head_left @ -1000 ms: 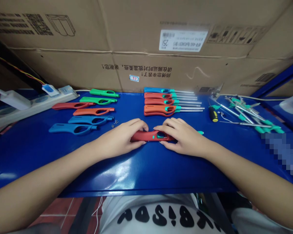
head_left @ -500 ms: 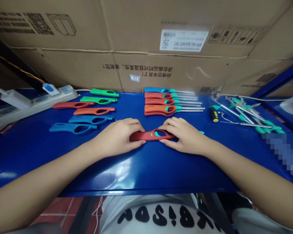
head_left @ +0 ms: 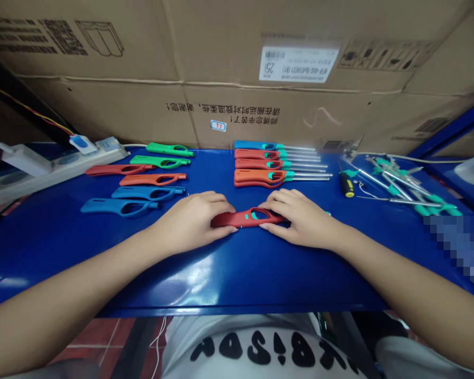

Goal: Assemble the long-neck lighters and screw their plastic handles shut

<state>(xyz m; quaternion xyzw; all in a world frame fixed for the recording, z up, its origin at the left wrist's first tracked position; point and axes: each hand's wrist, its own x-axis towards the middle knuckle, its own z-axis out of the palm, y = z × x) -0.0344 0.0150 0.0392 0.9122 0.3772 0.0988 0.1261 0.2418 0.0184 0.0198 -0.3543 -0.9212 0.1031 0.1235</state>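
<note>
Both hands grip one red utility lighter [head_left: 237, 218], which lies level just over the blue table. My left hand [head_left: 197, 218] is closed round its handle end. My right hand [head_left: 296, 218] pinches the other end, past the finger loop, where a green trigger shows; most of its nozzle is hidden under that hand. Behind, lighters with metal tubes lie in a row, an orange one [head_left: 255, 178] nearest and a blue one [head_left: 255, 144] farthest. To the left lie several lighter shells without tubes, among them a blue shell [head_left: 114, 206], an orange shell [head_left: 152, 180] and a green shell [head_left: 168, 149].
At the right is a loose pile of metal tubes with green parts [head_left: 406, 189], beside a black and yellow screwdriver [head_left: 346, 185]. A white power strip [head_left: 63, 166] with plugs runs along the left. A large cardboard box [head_left: 221, 63] walls the back of the blue table [head_left: 237, 284].
Almost nothing differs. Both hands keep their hold on the red lighter, and the whole view has shifted very slightly.
</note>
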